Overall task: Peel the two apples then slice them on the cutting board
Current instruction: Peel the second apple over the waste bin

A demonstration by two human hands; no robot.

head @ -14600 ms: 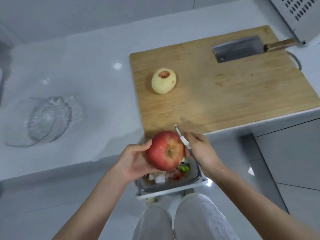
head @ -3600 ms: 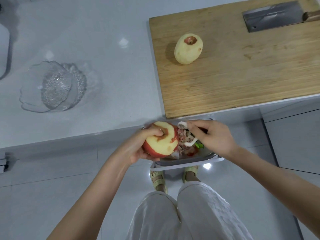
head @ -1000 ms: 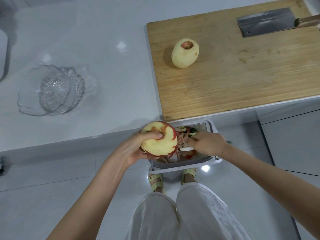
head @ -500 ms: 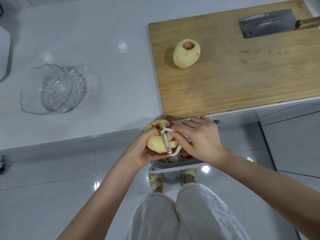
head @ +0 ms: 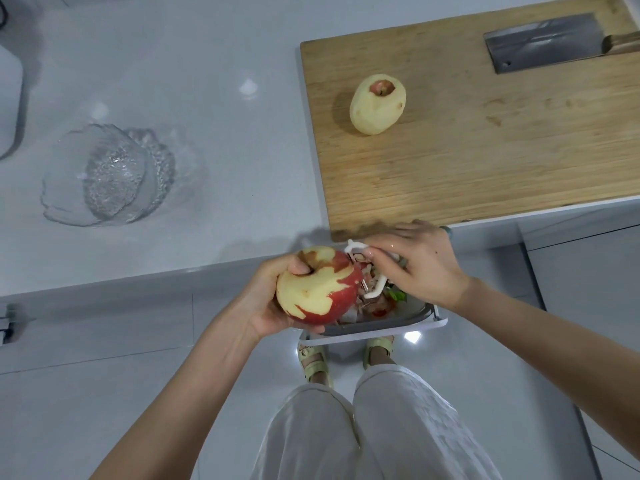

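While a glass bowl point(head: 107, 171) sits at the left of the surface point(head: 207, 98), a left hand point(head: 266, 299) holds a half-peeled apple point(head: 318, 285) in its grip over a bin point(head: 374, 332); the right hand point(head: 419, 265) pinches a peeler point(head: 372, 271) at the fruit's red side, a peeled apple point(head: 377, 103) and a cleaver point(head: 543, 41) lying well apart on the board point(head: 485, 150)

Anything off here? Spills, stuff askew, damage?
Nothing spilled or broken. Two small notes: the peeled apple on the cutting board has a red skin patch left round its stem hollow, and the board's near edge sits right at the counter edge. Scraps lie inside the bin.
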